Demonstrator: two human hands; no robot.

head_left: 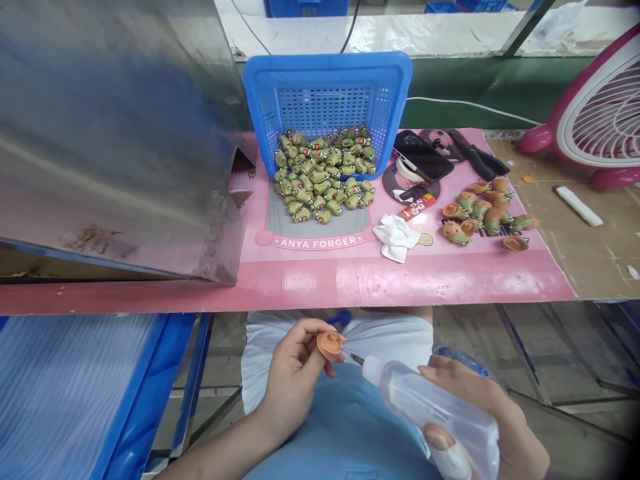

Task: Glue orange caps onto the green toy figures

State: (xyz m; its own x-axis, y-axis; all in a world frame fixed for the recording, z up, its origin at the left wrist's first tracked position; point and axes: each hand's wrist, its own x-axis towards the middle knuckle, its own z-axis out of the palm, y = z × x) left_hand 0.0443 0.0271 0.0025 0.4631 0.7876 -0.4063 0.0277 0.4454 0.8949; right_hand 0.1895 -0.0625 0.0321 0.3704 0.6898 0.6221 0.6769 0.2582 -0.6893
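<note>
Below the table edge, my left hand [295, 373] pinches a small orange-tan toy piece [331, 344] between its fingertips. A clear plastic squeeze bottle [440, 413] lies in my right hand [493, 420], fingers wrapped round it. The bottle's thin metal nozzle [356, 359] points left and ends just beside the orange piece. A pile of several green toy figures [325, 177] spills out of a tipped blue basket [327, 93] on the pink mat. Several green and orange pieces [483, 210] lie in a looser group to the right.
A large metal chute [115, 133] covers the table's left side. A pink mat [400, 280] lies along the front edge. On it are a crumpled white cloth [397, 237], a dark phone [425, 157] and black tools [477, 159]. A pink fan [595, 113] stands at the right.
</note>
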